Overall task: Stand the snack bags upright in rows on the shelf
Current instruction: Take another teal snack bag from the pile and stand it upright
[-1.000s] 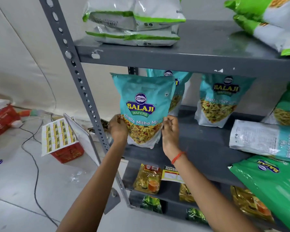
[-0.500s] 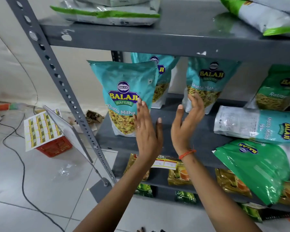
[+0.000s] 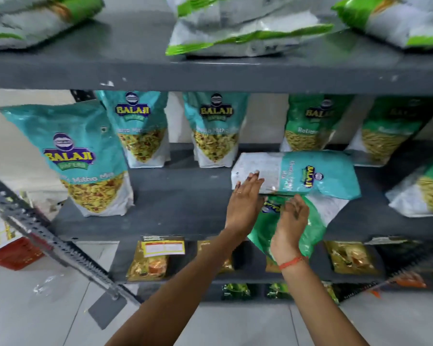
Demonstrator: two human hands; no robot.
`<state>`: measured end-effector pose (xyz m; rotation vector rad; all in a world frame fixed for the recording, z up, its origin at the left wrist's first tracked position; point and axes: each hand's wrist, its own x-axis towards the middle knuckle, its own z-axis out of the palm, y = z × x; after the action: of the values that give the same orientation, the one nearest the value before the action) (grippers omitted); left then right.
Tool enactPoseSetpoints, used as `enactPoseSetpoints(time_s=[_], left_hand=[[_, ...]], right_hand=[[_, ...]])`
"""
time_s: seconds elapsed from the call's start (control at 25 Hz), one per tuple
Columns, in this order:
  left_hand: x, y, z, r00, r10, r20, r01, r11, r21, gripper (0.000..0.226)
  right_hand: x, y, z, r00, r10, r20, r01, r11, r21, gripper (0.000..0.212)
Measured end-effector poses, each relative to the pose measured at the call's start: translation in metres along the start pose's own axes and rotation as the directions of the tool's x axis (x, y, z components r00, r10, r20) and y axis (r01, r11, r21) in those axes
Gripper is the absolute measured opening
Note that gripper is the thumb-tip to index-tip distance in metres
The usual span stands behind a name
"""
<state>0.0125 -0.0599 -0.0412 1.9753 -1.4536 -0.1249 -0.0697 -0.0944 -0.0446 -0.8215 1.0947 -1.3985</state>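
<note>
On the middle shelf point(image 3: 185, 208), a teal snack bag point(image 3: 310, 174) lies flat on its side, and the left hand point(image 3: 244, 203), fingers spread wide, touches its white end. Just below it a green bag point(image 3: 315, 228) hangs over the shelf's front edge, and the right hand point(image 3: 291, 221) is open right over it, maybe touching it. Three teal bags point(image 3: 85, 158) and green ones point(image 3: 308, 123) stand upright on this shelf.

Top-shelf bags point(image 3: 248, 28) motion-smeared, cut by upper edge, print unreadable. Right hand point(image 3: 291, 221) and left hand point(image 3: 244, 206) covered part of green bag point(image 3: 315, 226). Far-right bag point(image 3: 423, 191) clipped by right edge. Bottom-shelf packets point(image 3: 235, 292) too dark, couldn't tell.
</note>
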Motion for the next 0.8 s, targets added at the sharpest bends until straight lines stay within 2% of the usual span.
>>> enactPoseSetpoints(time_s=[0.08,0.16,0.28,0.36,0.48,0.56,0.64,0.68,0.8], left_hand=[[0.010,0.011,0.018,0.999,-0.003,0.047,0.004,1.000,-0.019,0.047],[0.015,0.021,0.030,0.999,-0.019,0.028,0.020,0.999,-0.034,0.043],[0.021,0.031,0.036,0.997,-0.027,-0.078,0.028,1.000,0.012,0.031],[0.022,0.035,0.033,0.991,-0.045,-0.126,0.045,0.999,-0.002,0.034],[0.016,0.030,0.011,0.959,-0.226,-0.174,0.163,0.936,-0.313,0.035],[0.011,0.020,-0.010,0.948,-0.250,-0.195,0.113,0.843,-0.526,0.027],[0.008,0.006,-0.030,0.953,-0.209,-0.219,0.054,0.829,-0.556,0.020],[0.008,-0.005,-0.039,0.951,-0.230,-0.209,0.072,0.817,-0.572,0.016],[0.016,-0.035,-0.059,0.919,-0.363,-0.156,0.142,0.673,-0.726,0.005]], right_hand=[[0.018,-0.012,-0.013,0.978,0.207,0.023,-0.208,0.968,0.138,0.027],[0.029,-0.024,-0.021,0.943,0.321,0.087,-0.332,0.919,0.213,0.024],[0.039,-0.035,-0.025,0.909,0.396,0.131,-0.415,0.887,0.201,0.029],[0.043,-0.034,-0.026,0.900,0.417,0.128,-0.435,0.880,0.192,0.025],[0.049,-0.029,-0.021,0.882,0.408,0.236,-0.454,0.870,0.191,0.028],[0.056,-0.023,-0.012,0.855,0.384,0.348,-0.457,0.876,0.157,0.034],[0.062,-0.018,0.001,0.826,0.349,0.442,-0.415,0.908,0.058,0.040],[0.063,-0.014,0.009,0.805,0.349,0.479,-0.381,0.924,-0.033,0.039],[0.073,-0.006,0.023,0.710,0.330,0.622,-0.166,0.937,-0.307,0.028]])
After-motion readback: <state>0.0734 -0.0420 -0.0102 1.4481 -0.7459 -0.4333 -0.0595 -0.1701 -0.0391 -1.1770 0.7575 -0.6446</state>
